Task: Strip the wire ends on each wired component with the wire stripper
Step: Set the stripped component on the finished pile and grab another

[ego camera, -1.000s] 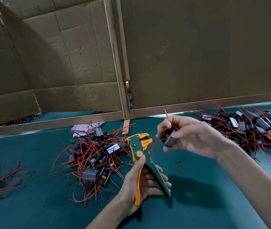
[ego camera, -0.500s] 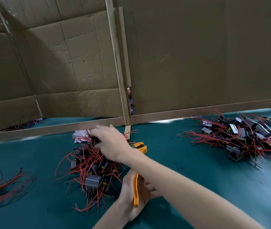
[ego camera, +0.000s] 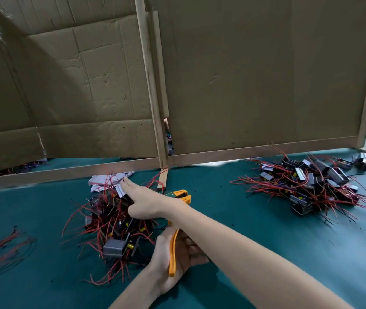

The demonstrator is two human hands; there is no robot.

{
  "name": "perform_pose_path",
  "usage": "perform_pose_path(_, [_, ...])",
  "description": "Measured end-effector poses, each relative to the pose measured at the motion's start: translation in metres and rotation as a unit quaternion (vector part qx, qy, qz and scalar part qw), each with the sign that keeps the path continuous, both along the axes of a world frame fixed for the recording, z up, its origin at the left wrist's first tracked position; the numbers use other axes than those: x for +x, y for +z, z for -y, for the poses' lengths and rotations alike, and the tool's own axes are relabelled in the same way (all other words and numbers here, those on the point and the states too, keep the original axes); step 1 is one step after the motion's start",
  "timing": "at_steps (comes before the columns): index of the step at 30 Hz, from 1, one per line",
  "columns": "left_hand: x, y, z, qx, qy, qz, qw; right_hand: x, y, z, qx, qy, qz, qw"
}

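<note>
Head camera looks down on crossed arms. The right hand (ego camera: 143, 202) reaches over to the person's left, fingers stretched flat above the far part of a heap of wired components (ego camera: 115, 221). It is released and grasps nothing I can see, though its underside is hidden. Its fingertips (ego camera: 124, 181) come just to a crumpled paper scrap (ego camera: 101, 181) at the heap's back edge. The left hand (ego camera: 186, 257) lies nearer the body, clenched round the orange handles of the wire stripper (ego camera: 172, 253). The tool's long axis runs away from the person, and its orange-and-green head pokes out beyond the right forearm, which passes over it.

So the heap, small dark blocks bristling with red leads, lies just left of the stripper. The left hand is the nearer one, but it is busy with the tool. My guess is that the coming move hangs on that crossing — whatever the right hand takes must travel back rightward over the left wrist before a lead end can meet the stripper's head.

A second heap (ego camera: 307, 186) sits well apart to the right; I cannot tell which heap is already stripped. Between them the teal mat (ego camera: 222, 192) gives open room. Behind, a wooden rail (ego camera: 66, 172) and a cardboard screen (ego camera: 244, 74) close the far side just beyond the paper. Loose red wires (ego camera: 1, 246) lie far left.
</note>
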State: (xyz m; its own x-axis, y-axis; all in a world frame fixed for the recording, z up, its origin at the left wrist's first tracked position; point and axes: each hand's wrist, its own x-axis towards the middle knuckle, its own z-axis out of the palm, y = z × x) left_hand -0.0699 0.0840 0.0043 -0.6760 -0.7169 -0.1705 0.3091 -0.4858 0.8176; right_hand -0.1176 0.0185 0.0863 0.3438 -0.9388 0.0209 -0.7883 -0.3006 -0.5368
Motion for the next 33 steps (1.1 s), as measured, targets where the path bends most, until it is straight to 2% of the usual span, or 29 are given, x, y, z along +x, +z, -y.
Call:
perform_pose_path(2, [0.000,-0.002,0.001,-0.015,0.002,0.011,1.000,-0.004,-0.002,-0.004,-0.022,-0.007,-0.007,1.000])
perform_pose_path(4, [0.001,-0.001,0.002,-0.016,0.006,0.012,1.000,-0.016,-0.001,-0.008,-0.087,-0.041,0.012,0.995])
perform_pose_path(6, [0.001,-0.001,0.003,-0.004,0.000,0.017,1.000,-0.042,0.000,-0.011,-0.168,-0.120,0.048,0.977])
perform_pose_path(8, [0.001,-0.001,0.003,0.003,-0.001,0.023,1.000,-0.083,-0.002,-0.014,-0.219,-0.237,0.059,0.945])
perform_pose_path(9, [0.000,-0.001,0.003,0.004,-0.003,0.022,1.000,-0.106,-0.005,-0.015,-0.230,-0.304,0.040,0.923])
perform_pose_path(11, [-0.001,-0.002,0.004,0.008,-0.008,0.022,1.000,-0.155,-0.012,-0.021,-0.231,-0.429,-0.058,0.871])
perform_pose_path(13, [-0.001,-0.003,0.004,0.003,-0.013,0.031,0.999,-0.200,-0.021,-0.029,-0.185,-0.490,-0.163,0.836])
perform_pose_path(17, [0.000,-0.004,0.005,-0.010,-0.018,0.037,0.999,-0.259,-0.042,-0.046,-0.075,-0.531,-0.236,0.810])
perform_pose_path(21, [0.001,-0.004,0.005,-0.004,-0.015,0.029,0.999,-0.282,-0.055,-0.054,-0.056,-0.536,-0.268,0.799])
perform_pose_path(25, [0.000,-0.003,0.005,0.003,-0.017,0.029,0.999,-0.294,-0.052,-0.053,-0.051,-0.540,-0.234,0.807])
perform_pose_path(29, [0.002,-0.003,0.004,-0.006,-0.033,0.033,0.999,-0.295,-0.044,-0.049,-0.050,-0.574,-0.197,0.793])
perform_pose_path(33, [0.002,-0.003,0.004,-0.002,-0.039,0.028,0.999,-0.291,-0.046,-0.046,-0.050,-0.583,-0.206,0.784])
